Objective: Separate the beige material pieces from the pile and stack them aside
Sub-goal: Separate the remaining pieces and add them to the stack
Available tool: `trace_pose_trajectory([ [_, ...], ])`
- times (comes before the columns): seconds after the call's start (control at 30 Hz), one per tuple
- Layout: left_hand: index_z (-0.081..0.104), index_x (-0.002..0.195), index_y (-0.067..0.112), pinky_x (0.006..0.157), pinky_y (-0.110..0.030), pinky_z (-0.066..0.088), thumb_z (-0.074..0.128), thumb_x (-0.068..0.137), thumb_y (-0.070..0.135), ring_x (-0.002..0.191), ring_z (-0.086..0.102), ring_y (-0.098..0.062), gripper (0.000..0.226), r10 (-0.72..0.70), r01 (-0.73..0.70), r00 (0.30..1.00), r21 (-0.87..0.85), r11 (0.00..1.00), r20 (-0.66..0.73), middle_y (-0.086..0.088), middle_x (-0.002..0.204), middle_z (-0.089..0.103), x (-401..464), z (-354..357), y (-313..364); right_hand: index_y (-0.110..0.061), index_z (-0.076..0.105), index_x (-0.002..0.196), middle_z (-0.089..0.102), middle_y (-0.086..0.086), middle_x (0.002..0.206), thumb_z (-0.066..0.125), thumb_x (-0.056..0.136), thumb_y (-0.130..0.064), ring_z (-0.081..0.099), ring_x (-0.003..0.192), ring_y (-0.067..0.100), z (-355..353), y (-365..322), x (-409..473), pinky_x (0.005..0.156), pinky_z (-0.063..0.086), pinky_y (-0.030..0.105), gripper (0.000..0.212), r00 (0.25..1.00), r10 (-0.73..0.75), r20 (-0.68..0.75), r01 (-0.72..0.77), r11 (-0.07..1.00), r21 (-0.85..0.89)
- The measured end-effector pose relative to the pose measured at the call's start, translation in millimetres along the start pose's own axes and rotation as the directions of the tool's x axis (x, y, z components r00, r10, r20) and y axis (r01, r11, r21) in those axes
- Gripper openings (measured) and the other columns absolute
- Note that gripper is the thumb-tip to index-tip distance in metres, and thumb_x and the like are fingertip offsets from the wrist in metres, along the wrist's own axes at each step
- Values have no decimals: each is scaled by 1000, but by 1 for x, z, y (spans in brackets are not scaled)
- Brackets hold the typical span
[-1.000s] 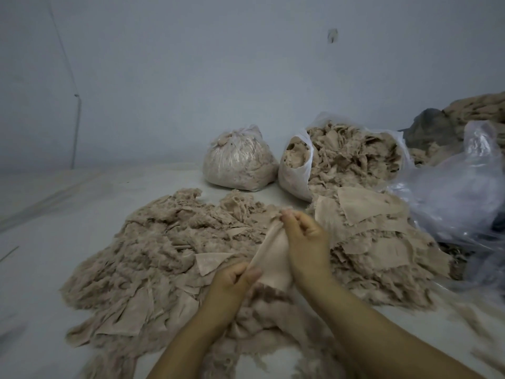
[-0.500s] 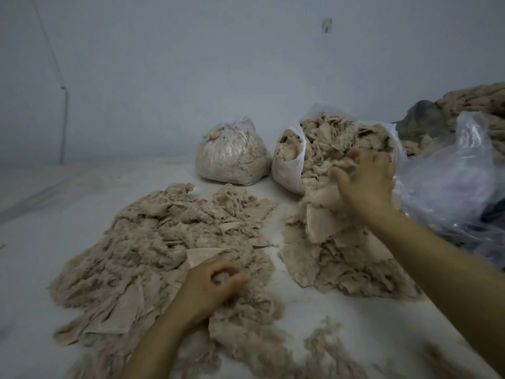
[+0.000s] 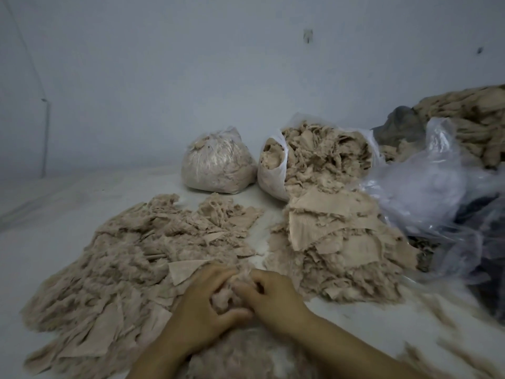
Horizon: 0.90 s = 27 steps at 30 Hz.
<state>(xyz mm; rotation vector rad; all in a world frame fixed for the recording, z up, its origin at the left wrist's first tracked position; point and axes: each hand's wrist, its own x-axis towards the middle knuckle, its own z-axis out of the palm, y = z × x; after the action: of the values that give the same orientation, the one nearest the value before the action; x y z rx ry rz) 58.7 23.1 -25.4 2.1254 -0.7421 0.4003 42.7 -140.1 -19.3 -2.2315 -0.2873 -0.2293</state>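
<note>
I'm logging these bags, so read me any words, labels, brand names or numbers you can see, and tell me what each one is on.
None: no readable text shows on the tied bag, the open bag, the loose plastic, the beige pile or the wall, which shows only small dark marks.

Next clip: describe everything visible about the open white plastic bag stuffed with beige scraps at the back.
The open white plastic bag lies tipped on the pale work surface, mouth facing the camera. Thin, crinkled film, its rim folded back. It is packed with ragged beige fabric scraps that spill forward onto the stacked beige pieces. A tied clear bag of scraps sits beside it; loose clear plastic sheeting lies on the other side. Neither hand touches it.
</note>
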Motion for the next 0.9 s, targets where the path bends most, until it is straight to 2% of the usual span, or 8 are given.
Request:
trace_pose_trajectory([
  [0.13,73,71,26,62,-14,47,70,82,20,71,65,-3,13,-254,223,963,-257,940,-92,9,77,72,1,7,2,-19,36,57,39,-4,56,54,93,-43,40,56,9,-4,-6,7,58,34,28,47,985,143,-100,-129,983,131],
  [0.3,76,81,17,64,-15,50,57,81,35,76,69,-9,26,-380,349,923,-561,751,65,-2,85,75,1,6,9,-13,59,81,63,9,75,74,81,-37,63,70,16,3,-9,0,63,57,34,29,946,311,88,-299,739,605],
  [0.4,70,83,0,57,-27,53,61,86,24,71,69,-26,25,-557,449,823,-730,515,113,-15,85,72,4,2,6,-12,66,76,70,8,76,70,86,-15,67,70,16,5,-6,-3,68,57,34,11,955,289,68,-258,694,672],
  [0.47,63,75,0,40,-21,47,58,87,20,47,61,-19,24,-618,424,779,-818,388,111,-13,65,67,6,-5,5,-2,65,78,69,12,75,65,89,-13,65,66,20,4,-3,-3,65,54,32,16,938,341,62,-281,645,710],
  [0.57,47,71,10,31,-15,25,54,88,28,32,30,-5,26,-627,396,779,-786,474,15,-4,55,43,8,-11,-1,5,59,85,59,21,82,59,94,-15,56,75,28,-1,1,-2,72,46,40,22,928,369,61,-299,635,712],
  [0.77,72,89,12,67,-26,54,74,73,33,84,71,-21,26,-420,472,867,-708,525,267,-12,93,73,0,4,6,10,61,96,66,19,86,61,92,-13,62,79,27,-3,-5,-2,74,52,37,23,958,265,108,-252,602,758],
  [0.83,73,84,14,58,-23,53,66,79,31,71,70,-19,19,-431,452,874,-705,547,225,-8,82,73,0,3,9,-9,61,100,65,8,84,62,92,-19,62,77,19,-6,-9,-2,69,51,27,13,968,248,-22,-181,762,622],
  [0.9,67,88,12,38,-20,42,61,85,31,43,55,-13,20,-530,469,828,-741,481,180,-3,62,64,3,0,8,-28,49,108,56,-4,95,68,84,-37,55,83,9,-5,-6,-6,74,47,21,32,971,175,-162,-105,924,368],
])
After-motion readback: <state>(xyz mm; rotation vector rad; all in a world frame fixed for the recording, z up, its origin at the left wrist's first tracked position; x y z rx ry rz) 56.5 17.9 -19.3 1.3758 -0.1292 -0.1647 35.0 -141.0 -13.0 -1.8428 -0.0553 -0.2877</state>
